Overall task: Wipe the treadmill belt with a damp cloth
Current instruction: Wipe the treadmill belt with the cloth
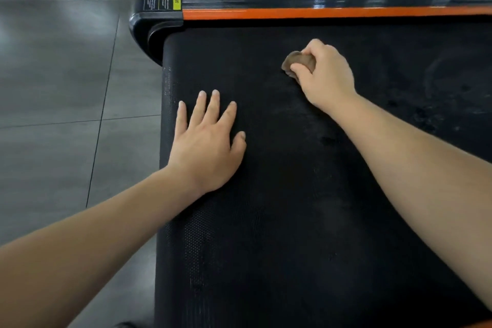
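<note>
Head view, nearest first: the treadmill belt [266, 234] runs dark and textured under both forearms. By its left edge the left hand [206, 138] lies flat, fingers straight and spread, bracing on the surface. Farther on, toward the far edge, the right hand [326, 72] is curled round a bunched brown cloth [294, 61], pressing it onto the belt. Beyond runs the side rail [319, 12] with its orange stripe. To wipe well, I would judge firm, overlapping strokes across the width best, reaching the dusty smudges [426, 109] off to the right and refolding the cloth to a clean face.
</note>
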A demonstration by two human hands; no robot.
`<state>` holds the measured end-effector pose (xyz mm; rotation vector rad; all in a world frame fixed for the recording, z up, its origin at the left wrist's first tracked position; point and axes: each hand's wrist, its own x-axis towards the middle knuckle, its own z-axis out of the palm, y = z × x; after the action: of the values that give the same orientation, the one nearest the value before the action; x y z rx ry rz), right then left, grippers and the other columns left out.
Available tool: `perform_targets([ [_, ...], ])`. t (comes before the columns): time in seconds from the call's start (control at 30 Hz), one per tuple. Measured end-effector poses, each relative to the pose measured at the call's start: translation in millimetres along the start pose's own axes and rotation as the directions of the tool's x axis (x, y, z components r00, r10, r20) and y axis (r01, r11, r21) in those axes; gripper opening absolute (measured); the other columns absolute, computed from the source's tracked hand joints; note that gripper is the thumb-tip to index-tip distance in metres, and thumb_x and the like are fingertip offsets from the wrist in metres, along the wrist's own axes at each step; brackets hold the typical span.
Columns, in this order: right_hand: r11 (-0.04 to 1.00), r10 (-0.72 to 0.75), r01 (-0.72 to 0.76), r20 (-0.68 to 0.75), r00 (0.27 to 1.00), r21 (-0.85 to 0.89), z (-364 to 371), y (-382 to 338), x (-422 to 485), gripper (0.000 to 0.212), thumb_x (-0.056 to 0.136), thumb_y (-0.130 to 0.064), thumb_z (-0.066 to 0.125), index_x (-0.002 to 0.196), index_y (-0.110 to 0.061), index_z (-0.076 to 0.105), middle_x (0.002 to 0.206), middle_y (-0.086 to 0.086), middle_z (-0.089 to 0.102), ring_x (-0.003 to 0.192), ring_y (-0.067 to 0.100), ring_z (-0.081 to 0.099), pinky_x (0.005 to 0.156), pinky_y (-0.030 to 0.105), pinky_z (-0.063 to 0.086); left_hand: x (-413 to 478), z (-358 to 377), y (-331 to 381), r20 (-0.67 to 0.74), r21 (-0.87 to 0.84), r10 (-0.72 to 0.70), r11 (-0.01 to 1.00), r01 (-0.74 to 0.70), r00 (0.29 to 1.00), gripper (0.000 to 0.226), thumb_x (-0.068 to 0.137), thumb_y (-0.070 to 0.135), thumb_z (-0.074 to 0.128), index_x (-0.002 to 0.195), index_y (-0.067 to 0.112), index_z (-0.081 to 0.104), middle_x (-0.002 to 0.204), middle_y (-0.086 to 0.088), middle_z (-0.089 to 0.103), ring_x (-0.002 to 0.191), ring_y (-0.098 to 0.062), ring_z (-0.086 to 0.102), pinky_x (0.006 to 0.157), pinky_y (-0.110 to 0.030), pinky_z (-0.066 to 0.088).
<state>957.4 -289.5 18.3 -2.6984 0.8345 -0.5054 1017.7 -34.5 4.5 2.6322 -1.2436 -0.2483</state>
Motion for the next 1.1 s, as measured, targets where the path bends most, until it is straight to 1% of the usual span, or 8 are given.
perform_targets([
  [0.23,0.943,-0.321,0.302,0.146,0.936,0.139,-12.6,-16.0,-96.1,0.024,0.095,-0.038,0.063,0.111,-0.021,0.061,0.097,-0.005,0.057,0.091,0.013,0.052,0.074,0.034,0.044,-64.4,13.3,14.2,-0.014,0.031,0.077,0.997,-0.076,0.997,0.076,0.095,0.056,0.014,0.162,0.02,0.022,0.171,-0.009,0.011,0.158,-0.028,-0.003,0.126,-0.054,-0.004],
  [0.43,1.0,-0.018,0.018,-0.012,1.0,0.001,-7.9,-5.6,-62.2,0.024,0.096,-0.04,0.06,0.109,-0.02,0.058,0.1,-0.003,0.055,0.095,0.022,0.057,0.073,0.034,0.043,-68.5,18.4,16.4,-0.056,0.059,0.079,0.995,-0.076,0.995,0.074,0.097,0.053,0.016,0.161,0.017,0.025,0.17,-0.011,0.015,0.158,-0.029,0.002,0.126,-0.054,0.0],
  [0.63,0.924,-0.355,0.311,0.195,0.914,0.224,-37.3,-21.9,-170.9,0.018,0.094,-0.041,0.058,0.109,-0.033,0.058,0.094,-0.012,0.053,0.089,0.008,0.051,0.076,0.03,0.049,-69.0,18.2,17.4,-0.045,0.095,0.086,0.992,-0.081,0.995,0.074,0.097,0.052,0.016,0.161,0.016,0.025,0.17,-0.013,0.015,0.158,-0.031,0.003,0.126,-0.054,0.0],
  [0.73,0.979,-0.199,0.191,0.121,0.972,0.076,-35.7,-0.4,-137.4,0.021,0.095,-0.038,0.061,0.108,-0.023,0.061,0.098,-0.003,0.057,0.093,0.018,0.054,0.079,0.043,0.051,-69.2,18.5,18.0,-0.047,0.105,0.076,0.992,-0.07,0.996,0.074,0.097,0.053,0.015,0.16,0.016,0.026,0.169,-0.013,0.016,0.158,-0.031,0.004,0.126,-0.054,0.001],
  [0.83,0.998,0.014,-0.016,0.043,0.999,0.059,-32.5,7.7,-117.0,0.023,0.097,-0.038,0.059,0.11,-0.019,0.058,0.103,-0.001,0.058,0.097,0.022,0.057,0.081,0.041,0.05,-69.1,18.3,19.2,-0.027,0.111,0.062,0.992,-0.059,0.998,0.076,0.096,0.054,0.01,0.162,0.017,0.021,0.17,-0.011,0.011,0.158,-0.029,-0.001,0.126,-0.053,-0.002],
  [0.93,0.973,-0.175,0.149,0.146,0.974,0.175,-34.9,-10.5,-173.8,0.025,0.095,-0.044,0.053,0.11,-0.026,0.061,0.1,-0.006,0.058,0.094,0.015,0.055,0.081,0.039,0.05,-70.0,17.1,20.4,-0.019,0.122,0.059,0.991,-0.056,0.998,0.078,0.094,0.054,0.009,0.162,0.017,0.018,0.171,-0.011,0.008,0.158,-0.028,-0.003,0.126,-0.052,-0.004],
  [1.03,0.892,-0.424,0.343,0.282,0.861,0.295,-54.3,-20.1,-227.5,0.02,0.094,-0.045,0.054,0.112,-0.036,0.054,0.095,-0.012,0.052,0.088,0.006,0.049,0.076,0.025,0.043,-69.9,16.4,21.5,0.0,0.126,0.04,0.991,-0.04,0.999,0.077,0.095,0.053,0.009,0.163,0.017,0.014,0.171,-0.01,0.003,0.158,-0.027,-0.006,0.126,-0.051,-0.005],
  [1.1,0.897,-0.427,0.369,0.264,0.865,0.242,-58.2,-7.7,-211.4,0.016,0.093,-0.042,0.057,0.108,-0.039,0.053,0.094,-0.012,0.052,0.088,0.006,0.048,0.077,0.027,0.045,-69.9,16.4,21.3,0.001,0.129,0.04,0.991,-0.04,0.999,0.075,0.096,0.053,0.01,0.162,0.017,0.014,0.171,-0.01,0.003,0.158,-0.028,-0.006,0.126,-0.051,-0.004],
])
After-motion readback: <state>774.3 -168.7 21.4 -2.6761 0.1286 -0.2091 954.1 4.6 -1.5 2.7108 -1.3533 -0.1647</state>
